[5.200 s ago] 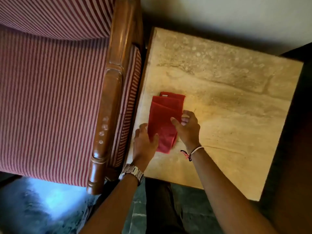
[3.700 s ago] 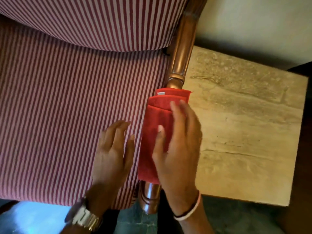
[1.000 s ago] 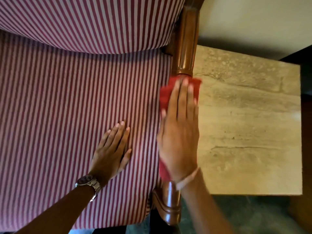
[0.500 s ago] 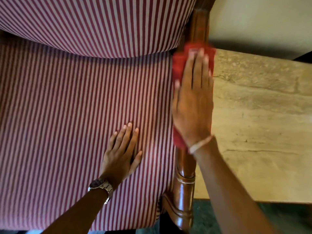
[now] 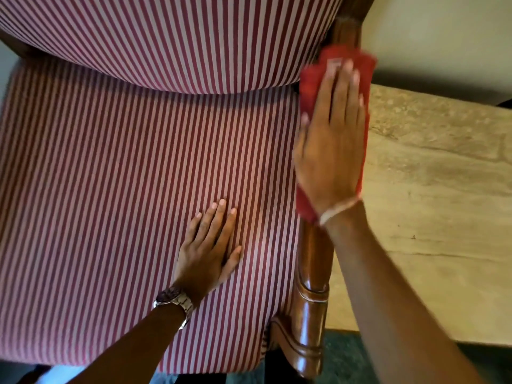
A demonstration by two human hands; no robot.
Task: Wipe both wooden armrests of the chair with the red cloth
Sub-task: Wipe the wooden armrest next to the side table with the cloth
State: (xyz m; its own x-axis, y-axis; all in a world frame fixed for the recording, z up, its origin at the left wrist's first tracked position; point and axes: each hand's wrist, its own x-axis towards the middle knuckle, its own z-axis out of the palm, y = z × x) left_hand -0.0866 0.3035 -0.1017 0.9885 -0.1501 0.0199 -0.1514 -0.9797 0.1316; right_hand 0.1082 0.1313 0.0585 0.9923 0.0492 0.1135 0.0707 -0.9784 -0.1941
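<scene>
While my right hand (image 5: 331, 139) lies flat with fingers spread on one red cloth (image 5: 307, 87), the cloth sits pressed on the one wooden armrest (image 5: 314, 273) I can see. My left hand (image 5: 209, 250) rests open and flat on the striped seat (image 5: 110, 189). One stone desk (image 5: 443, 203) stands just beside the chair, under a pale wall (image 5: 443, 31).

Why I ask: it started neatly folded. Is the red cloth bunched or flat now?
Mostly flat: the red cloth lies pressed under the right hand along the armrest, its top edge slightly rumpled.
</scene>
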